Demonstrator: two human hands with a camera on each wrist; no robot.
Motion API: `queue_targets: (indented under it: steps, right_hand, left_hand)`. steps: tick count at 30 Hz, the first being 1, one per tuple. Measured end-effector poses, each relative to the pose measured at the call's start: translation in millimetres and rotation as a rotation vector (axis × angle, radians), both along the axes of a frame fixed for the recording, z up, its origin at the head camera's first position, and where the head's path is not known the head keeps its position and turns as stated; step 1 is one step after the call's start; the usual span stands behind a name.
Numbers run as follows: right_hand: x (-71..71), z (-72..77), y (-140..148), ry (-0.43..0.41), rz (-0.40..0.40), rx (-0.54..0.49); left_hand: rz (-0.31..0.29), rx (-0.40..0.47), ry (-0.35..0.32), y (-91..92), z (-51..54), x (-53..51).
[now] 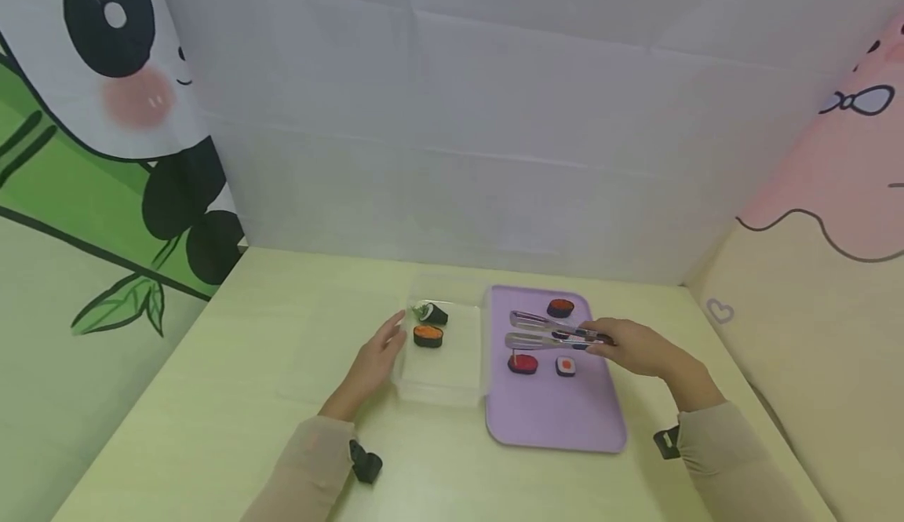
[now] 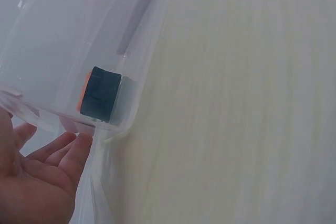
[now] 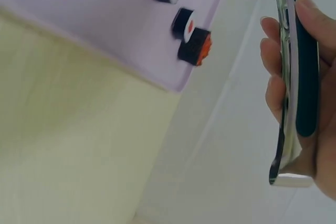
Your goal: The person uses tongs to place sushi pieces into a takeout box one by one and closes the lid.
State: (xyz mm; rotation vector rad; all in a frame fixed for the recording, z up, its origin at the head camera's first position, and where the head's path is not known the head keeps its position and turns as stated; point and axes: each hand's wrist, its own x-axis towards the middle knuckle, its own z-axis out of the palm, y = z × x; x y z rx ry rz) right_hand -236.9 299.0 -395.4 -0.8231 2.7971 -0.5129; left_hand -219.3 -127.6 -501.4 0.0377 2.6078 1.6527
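Observation:
My right hand point(image 1: 632, 347) grips metal tongs point(image 1: 533, 341) with dark handles point(image 3: 307, 77); their arms are spread over the purple tray point(image 1: 558, 420), tips above a red-topped sushi piece point(image 1: 523, 364). Nothing shows between the tips. My left hand point(image 1: 374, 361) rests its fingertips on the left wall of the clear box point(image 1: 438, 393), fingers fairly straight. Inside the box lie an orange-topped piece point(image 1: 428, 337) and a dark cone-shaped roll point(image 1: 432, 314). On the tray are a white-and-orange roll point(image 1: 565, 366) and a dark piece with red-orange topping point(image 1: 560, 308); another is partly hidden under the tongs.
A clear, flat sheet or lid point(image 1: 332, 341) lies left of the box on the pale table point(image 1: 438, 467). A white cloth wall point(image 1: 459, 114) stands behind the table, with a panda picture point(image 1: 120, 51) at the left and a pink figure point(image 1: 840, 161) at the right.

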Motion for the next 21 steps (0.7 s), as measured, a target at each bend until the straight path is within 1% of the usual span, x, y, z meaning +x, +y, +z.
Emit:
queue_targets:
  steps: [3,6,10,14,17,21]
  right_hand:
    - [5.9,-4.9,10.9,-0.002,0.002,-0.004]
    - [9.4,-10.2,13.5,0.007,0.006,0.024]
    - [8.5,-19.2,7.7,0.038,0.026,0.078]
    - [6.5,-24.8,3.6,0.053,0.045,0.101]
    - [5.4,-22.1,4.0,0.076,0.047,0.098]
    - [3.7,-9.2,3.8,0.111,0.034,0.061]
  left_hand:
    - [-0.003,-0.003,-0.004,0.1,2.1,0.2]
    - [0.0,-0.007,-0.012,0.4,2.0,-0.1]
    - [0.008,-0.003,-0.021,-0.5,0.7,0.1]
    - [0.008,0.007,-0.023,0.4,1.8,0.4]
    - [0.005,0.002,-0.021,0.9,2.3,0.9]
    - [0.003,0.004,-0.021,0.2,0.3,0.5]
